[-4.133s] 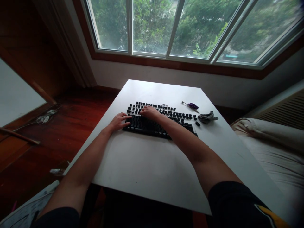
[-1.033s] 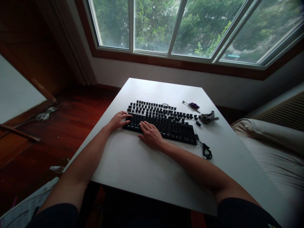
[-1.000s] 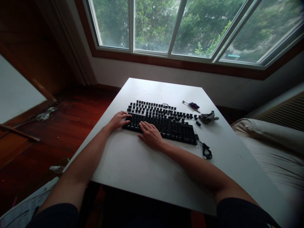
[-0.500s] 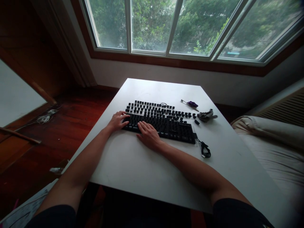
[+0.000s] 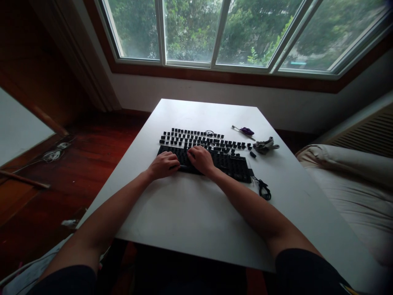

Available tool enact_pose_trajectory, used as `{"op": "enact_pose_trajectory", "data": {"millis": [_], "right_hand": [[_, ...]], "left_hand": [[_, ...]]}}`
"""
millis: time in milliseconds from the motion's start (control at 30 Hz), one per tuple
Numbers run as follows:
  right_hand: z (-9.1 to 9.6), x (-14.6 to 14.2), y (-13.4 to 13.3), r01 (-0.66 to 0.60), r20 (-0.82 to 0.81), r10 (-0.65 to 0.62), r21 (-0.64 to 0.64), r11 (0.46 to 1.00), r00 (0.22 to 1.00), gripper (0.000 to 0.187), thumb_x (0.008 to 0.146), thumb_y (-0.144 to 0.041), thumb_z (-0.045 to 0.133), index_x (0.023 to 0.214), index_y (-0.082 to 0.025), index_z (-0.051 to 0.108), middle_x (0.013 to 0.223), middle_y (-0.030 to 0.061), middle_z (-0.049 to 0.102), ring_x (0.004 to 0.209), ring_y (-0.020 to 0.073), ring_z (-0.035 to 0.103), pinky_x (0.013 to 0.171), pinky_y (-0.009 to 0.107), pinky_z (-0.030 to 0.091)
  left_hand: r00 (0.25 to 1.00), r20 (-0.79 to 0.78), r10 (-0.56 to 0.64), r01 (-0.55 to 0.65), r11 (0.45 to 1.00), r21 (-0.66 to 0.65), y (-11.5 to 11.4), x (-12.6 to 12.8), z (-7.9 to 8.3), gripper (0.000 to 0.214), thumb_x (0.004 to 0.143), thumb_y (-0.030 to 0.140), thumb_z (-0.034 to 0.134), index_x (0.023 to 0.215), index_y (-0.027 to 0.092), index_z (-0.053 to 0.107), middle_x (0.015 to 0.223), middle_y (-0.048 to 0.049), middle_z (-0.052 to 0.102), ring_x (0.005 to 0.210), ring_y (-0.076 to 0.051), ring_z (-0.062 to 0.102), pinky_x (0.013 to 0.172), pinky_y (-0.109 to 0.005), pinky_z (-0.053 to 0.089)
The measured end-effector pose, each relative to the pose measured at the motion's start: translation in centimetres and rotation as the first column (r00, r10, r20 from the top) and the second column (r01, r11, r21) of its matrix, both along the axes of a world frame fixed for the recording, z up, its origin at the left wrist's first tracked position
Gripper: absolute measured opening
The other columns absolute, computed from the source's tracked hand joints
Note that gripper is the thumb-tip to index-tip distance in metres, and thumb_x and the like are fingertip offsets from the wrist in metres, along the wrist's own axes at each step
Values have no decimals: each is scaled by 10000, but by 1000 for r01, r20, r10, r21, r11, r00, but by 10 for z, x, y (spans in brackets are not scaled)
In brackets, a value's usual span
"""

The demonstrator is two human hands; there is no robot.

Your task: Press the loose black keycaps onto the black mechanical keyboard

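Observation:
A black keyboard (image 5: 230, 166) lies across the white table, with both my hands over its left half. My left hand (image 5: 164, 165) is closed at the front left edge, its fingers curled; a dark bit shows by its fingertips, but I cannot tell whether it is separate from the keyboard. Over the keys just to the right, my right hand (image 5: 201, 159) has its fingers bent downward and closed. Whatever is under its fingertips is hidden. Just behind the keyboard, loose black keycaps (image 5: 196, 138) are laid out in rows.
Behind on the right lie a purple-handled tool (image 5: 246, 131) and a crumpled grey cloth or glove (image 5: 266, 145). A coiled black cable (image 5: 264, 190) rests by the keyboard's right end. The white table (image 5: 184, 213) stands before a window, with a pale cushioned seat (image 5: 340, 188) to the right.
My left hand has moved right along the keyboard's front edge and curled its fingers. My right hand, flat before, has shifted slightly right and away from me, its fingers now bent.

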State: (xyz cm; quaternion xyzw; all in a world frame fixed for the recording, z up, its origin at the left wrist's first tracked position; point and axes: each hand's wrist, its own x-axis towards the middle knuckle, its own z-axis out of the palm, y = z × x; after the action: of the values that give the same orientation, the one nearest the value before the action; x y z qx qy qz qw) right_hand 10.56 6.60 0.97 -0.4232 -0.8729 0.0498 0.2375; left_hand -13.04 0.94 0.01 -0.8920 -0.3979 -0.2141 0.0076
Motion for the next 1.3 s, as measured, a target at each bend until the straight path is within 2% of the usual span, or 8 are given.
{"op": "enact_pose_trajectory", "data": {"millis": [233, 533, 867, 1033, 1200, 1300], "right_hand": [[12, -6, 55, -48, 162, 50, -18, 999, 985, 253, 1020, -248, 518, 1078, -183, 755, 1092, 113, 726, 1060, 243, 612, 907, 323, 431], [19, -25, 89, -84, 288, 98, -63, 995, 953, 227, 950, -206, 585, 1077, -198, 773, 1107, 101, 749, 1048, 238, 651, 850, 298, 437], [16, -38, 90, -51, 357, 70, -63, 997, 931, 188, 921, -297, 651, 980, -206, 804, 1040, 125, 768, 1017, 265, 669, 843, 317, 444], [16, -42, 90, -36, 357, 55, -57, 998, 932, 156, 894, -290, 684, 950, -203, 800, 1013, 123, 773, 1038, 282, 658, 877, 343, 434], [20, -38, 86, -30, 251, 49, -79, 996, 967, 166, 922, -297, 665, 1013, -204, 768, 972, 84, 773, 953, 238, 675, 821, 306, 430], [22, -30, 73, -111, 122, 128, -139, 984, 984, 159, 931, -266, 659, 1037, -201, 759, 944, 54, 771, 896, 200, 672, 789, 273, 425]], "left_hand": [[999, -42, -18, 19, 999, 29, -5, 11, -4, 279, 1000, 421, 509, 987, 232, 713, 1017, -93, 676, 957, -242, 590, 892, -427, 474], [1000, -23, -20, 21, 999, 34, -2, 6, -7, 250, 996, 383, 515, 1045, 231, 708, 1053, -93, 682, 964, -239, 597, 899, -427, 486], [1000, 15, 6, -7, 1000, 24, 1, -1, -8, 275, 981, 392, 538, 1142, 231, 693, 1091, -102, 672, 1014, -261, 591, 929, -440, 473], [1000, 0, -14, 14, 999, 29, 2, -4, -6, 249, 983, 414, 545, 1016, 219, 696, 1077, -95, 675, 993, -256, 585, 919, -428, 469], [1000, 0, -6, 6, 1000, 29, 1, -5, -7, 238, 974, 409, 559, 1034, 224, 696, 1102, -99, 667, 1003, -257, 585, 918, -428, 473], [1000, -9, -4, 4, 999, 43, 1, -5, -8, 238, 973, 401, 558, 1047, 221, 695, 1097, -98, 668, 998, -256, 583, 921, -430, 473]]}}
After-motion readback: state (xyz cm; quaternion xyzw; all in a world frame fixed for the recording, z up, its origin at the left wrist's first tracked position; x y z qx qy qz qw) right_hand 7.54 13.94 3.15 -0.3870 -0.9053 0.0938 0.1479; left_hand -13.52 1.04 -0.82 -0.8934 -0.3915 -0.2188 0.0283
